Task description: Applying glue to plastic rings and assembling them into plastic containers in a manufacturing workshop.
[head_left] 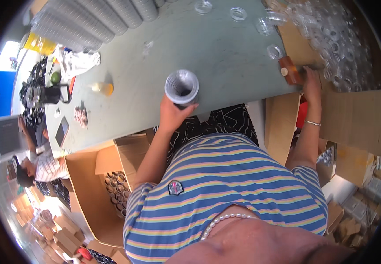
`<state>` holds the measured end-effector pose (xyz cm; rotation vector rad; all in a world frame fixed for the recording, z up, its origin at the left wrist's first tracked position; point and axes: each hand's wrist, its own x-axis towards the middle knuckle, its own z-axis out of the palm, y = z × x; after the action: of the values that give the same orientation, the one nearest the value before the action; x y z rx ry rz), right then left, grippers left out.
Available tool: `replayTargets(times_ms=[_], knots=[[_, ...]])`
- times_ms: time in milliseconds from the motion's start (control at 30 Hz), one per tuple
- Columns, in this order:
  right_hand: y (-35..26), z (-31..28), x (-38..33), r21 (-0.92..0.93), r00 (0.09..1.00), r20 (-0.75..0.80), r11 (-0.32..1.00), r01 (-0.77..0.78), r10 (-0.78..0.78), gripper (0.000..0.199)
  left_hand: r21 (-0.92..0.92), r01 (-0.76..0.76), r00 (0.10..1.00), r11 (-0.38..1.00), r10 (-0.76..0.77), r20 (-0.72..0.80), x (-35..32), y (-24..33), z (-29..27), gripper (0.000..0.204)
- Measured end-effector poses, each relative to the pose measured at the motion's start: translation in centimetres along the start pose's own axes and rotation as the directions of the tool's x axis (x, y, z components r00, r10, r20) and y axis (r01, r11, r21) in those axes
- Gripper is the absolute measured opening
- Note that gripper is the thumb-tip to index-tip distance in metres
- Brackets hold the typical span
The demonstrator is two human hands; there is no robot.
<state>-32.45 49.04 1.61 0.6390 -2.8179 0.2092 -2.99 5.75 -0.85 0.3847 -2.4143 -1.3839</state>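
Note:
A stack of clear plastic ring-shaped lids (182,86) stands upright near the table's front edge. My left hand (176,115) is closed round the lower part of this stack. On the right, my right hand (312,83) is at the table edge beside a glossy orange-brown block (292,71) with a pale round knob. Its fingers point away from me toward a heap of loose clear plastic rings (338,44); they are partly hidden, and I cannot make out anything in them. A single clear ring (274,52) lies just beyond the brown block.
Long rows of stacked clear lids (106,15) line the far left of the grey-green table (225,53). A small yellow-orange bottle (102,88), a phone (62,131) and a black-handled jug (45,94) stand or lie at left. Open cartons (95,198) flank me below; another person (45,167) is at far left.

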Motion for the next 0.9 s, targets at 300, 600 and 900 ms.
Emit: replayTargets(times_ms=[300,600,900], knots=[[-0.3,0.7,1.8,0.192,0.957,0.075,0.945,0.263,-0.282,0.050,-0.062,-0.044,0.993,0.997,0.037,-0.114,1.3,-0.4,-0.6,0.097],[-12.4,-6.4,2.2,0.692,0.949,-0.139,0.658,0.297,-0.282,0.023,-0.149,-0.397,0.901,0.906,0.353,-0.253,3.4,5.2,-5.2,0.102],[-29.7,-18.2,1.4,0.733,0.871,-0.260,0.503,0.459,-0.416,0.034,-0.427,-0.291,0.936,0.856,0.161,-0.314,4.5,5.2,-1.7,0.072]])
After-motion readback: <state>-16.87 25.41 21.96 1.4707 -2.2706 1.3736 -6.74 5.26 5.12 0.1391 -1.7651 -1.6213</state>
